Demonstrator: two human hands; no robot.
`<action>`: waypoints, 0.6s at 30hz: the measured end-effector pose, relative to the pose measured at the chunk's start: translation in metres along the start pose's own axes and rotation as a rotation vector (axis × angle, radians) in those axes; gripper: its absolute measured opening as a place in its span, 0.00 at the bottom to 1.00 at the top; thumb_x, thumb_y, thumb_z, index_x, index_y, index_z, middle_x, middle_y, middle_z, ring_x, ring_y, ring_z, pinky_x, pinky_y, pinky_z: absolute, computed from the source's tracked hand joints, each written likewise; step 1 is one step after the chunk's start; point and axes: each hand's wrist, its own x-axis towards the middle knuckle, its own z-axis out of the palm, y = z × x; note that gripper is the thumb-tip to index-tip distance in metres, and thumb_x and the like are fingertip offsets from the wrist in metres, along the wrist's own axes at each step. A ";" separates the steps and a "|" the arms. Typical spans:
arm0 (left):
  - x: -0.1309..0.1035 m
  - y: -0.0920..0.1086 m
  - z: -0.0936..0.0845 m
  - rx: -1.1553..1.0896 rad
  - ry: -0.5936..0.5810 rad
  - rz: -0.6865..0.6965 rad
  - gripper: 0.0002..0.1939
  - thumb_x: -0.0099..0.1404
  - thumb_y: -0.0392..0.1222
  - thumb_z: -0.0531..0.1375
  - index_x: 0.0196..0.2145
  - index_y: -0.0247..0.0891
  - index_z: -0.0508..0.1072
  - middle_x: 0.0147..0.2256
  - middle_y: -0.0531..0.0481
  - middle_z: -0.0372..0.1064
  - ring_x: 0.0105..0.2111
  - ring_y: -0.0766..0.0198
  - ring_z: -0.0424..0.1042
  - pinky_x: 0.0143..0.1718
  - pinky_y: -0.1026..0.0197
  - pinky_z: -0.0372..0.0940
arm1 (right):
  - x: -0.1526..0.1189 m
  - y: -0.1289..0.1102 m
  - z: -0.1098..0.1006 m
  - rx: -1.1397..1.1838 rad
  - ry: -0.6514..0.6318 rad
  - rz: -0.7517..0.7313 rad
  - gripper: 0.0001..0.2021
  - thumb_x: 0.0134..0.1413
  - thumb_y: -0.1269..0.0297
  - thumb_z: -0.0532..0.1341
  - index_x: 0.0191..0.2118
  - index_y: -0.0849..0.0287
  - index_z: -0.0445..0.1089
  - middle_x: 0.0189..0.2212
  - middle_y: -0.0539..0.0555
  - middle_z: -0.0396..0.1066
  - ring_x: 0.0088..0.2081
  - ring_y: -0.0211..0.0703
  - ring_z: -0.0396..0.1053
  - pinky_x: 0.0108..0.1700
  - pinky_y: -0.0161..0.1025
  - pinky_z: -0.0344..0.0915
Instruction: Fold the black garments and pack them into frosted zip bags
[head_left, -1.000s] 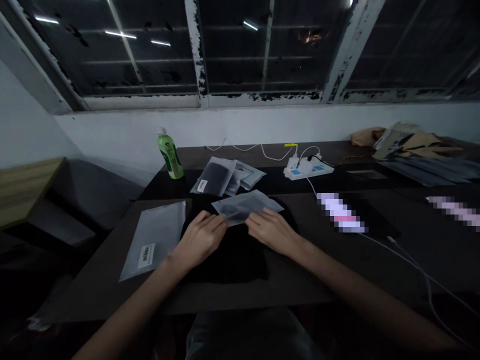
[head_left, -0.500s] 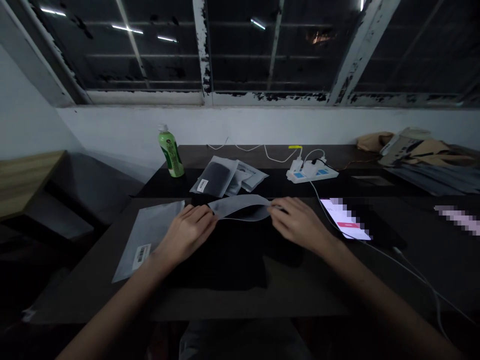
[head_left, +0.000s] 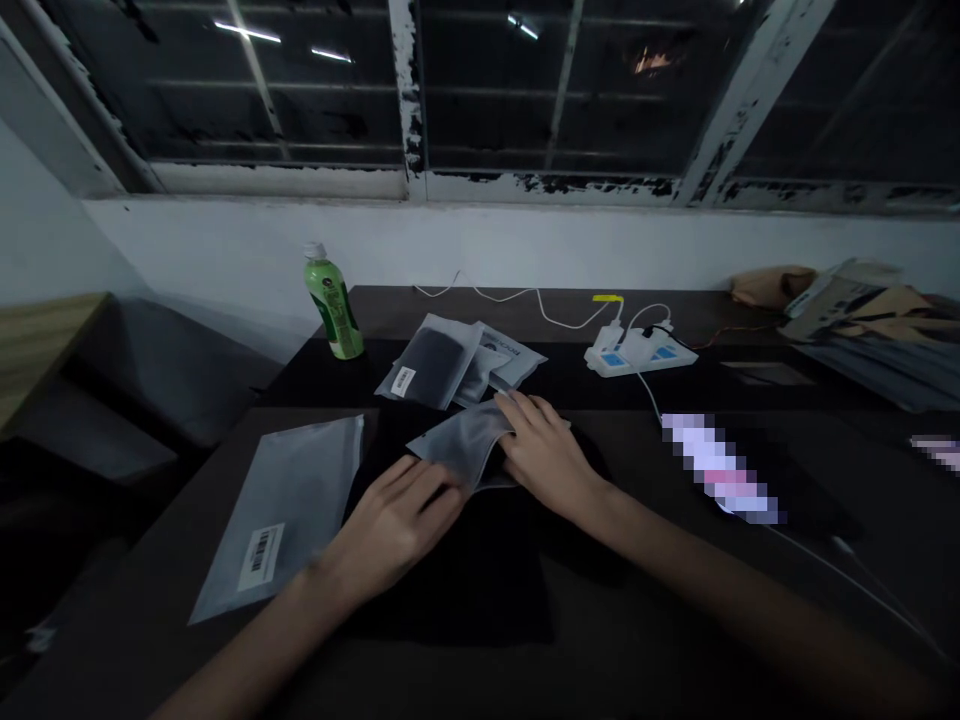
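Note:
A frosted translucent zip bag (head_left: 454, 445) is between my two hands, its mouth partly spread and facing me. My left hand (head_left: 405, 515) has its fingers curled on the bag's near edge. Over the far right edge bend the fingers of my right hand (head_left: 551, 455), the thumb tucked underneath and hidden. Beneath both hands lies a dark cloth (head_left: 472, 585), hard to make out against the table. Another frosted bag (head_left: 292, 500) with a barcode label lies flat to the left of my left hand.
Several packed frosted bags (head_left: 435, 360) lie behind my hands. A green bottle (head_left: 334, 305) stands at the back left. A white power strip (head_left: 645, 358) with plugs and cables sits back right, near a phone (head_left: 720, 470). Brown paper packaging (head_left: 847, 310) is farther right.
The bag has tilted and its wide mouth has narrowed. My right hand has moved left and over the bag's edge, while my left hand has come lower and nearer to me. The view has shifted slightly.

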 end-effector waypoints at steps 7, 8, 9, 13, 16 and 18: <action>-0.001 -0.010 -0.016 -0.215 0.144 -0.487 0.14 0.74 0.44 0.50 0.51 0.39 0.69 0.46 0.42 0.73 0.46 0.54 0.73 0.45 0.52 0.70 | -0.013 0.015 -0.008 0.106 0.338 -0.016 0.16 0.62 0.76 0.55 0.48 0.57 0.75 0.49 0.59 0.75 0.51 0.53 0.69 0.56 0.54 0.63; -0.002 -0.015 -0.019 -0.252 0.153 -0.621 0.15 0.74 0.46 0.49 0.50 0.39 0.69 0.45 0.43 0.74 0.44 0.54 0.74 0.42 0.52 0.71 | -0.015 0.017 -0.011 0.127 0.419 -0.003 0.16 0.63 0.75 0.56 0.49 0.54 0.75 0.49 0.57 0.75 0.51 0.52 0.70 0.56 0.54 0.64; -0.003 -0.019 -0.021 -0.316 0.136 -0.746 0.17 0.74 0.49 0.48 0.49 0.39 0.70 0.42 0.44 0.75 0.40 0.54 0.76 0.39 0.53 0.71 | -0.017 0.017 -0.013 0.145 0.490 0.018 0.16 0.63 0.74 0.57 0.50 0.51 0.74 0.48 0.55 0.76 0.50 0.52 0.71 0.55 0.53 0.65; -0.010 -0.018 -0.023 -0.806 -0.119 -1.052 0.26 0.71 0.61 0.47 0.33 0.38 0.73 0.26 0.50 0.72 0.22 0.62 0.71 0.24 0.60 0.69 | -0.021 0.007 -0.016 0.180 0.661 0.004 0.16 0.59 0.71 0.63 0.52 0.47 0.73 0.45 0.52 0.78 0.48 0.51 0.73 0.53 0.52 0.67; -0.016 0.000 -0.017 -1.027 -0.203 -1.105 0.27 0.68 0.63 0.51 0.28 0.38 0.71 0.23 0.52 0.68 0.23 0.63 0.70 0.25 0.62 0.67 | -0.023 -0.004 -0.016 0.160 0.687 -0.092 0.16 0.58 0.73 0.64 0.50 0.48 0.74 0.46 0.52 0.77 0.48 0.49 0.73 0.53 0.50 0.69; -0.023 0.010 -0.015 -0.999 -0.158 -1.121 0.26 0.66 0.64 0.53 0.28 0.38 0.71 0.24 0.52 0.67 0.24 0.63 0.67 0.24 0.64 0.64 | -0.025 -0.009 -0.017 0.142 0.698 -0.129 0.14 0.58 0.73 0.64 0.48 0.50 0.75 0.46 0.51 0.77 0.49 0.47 0.72 0.54 0.49 0.69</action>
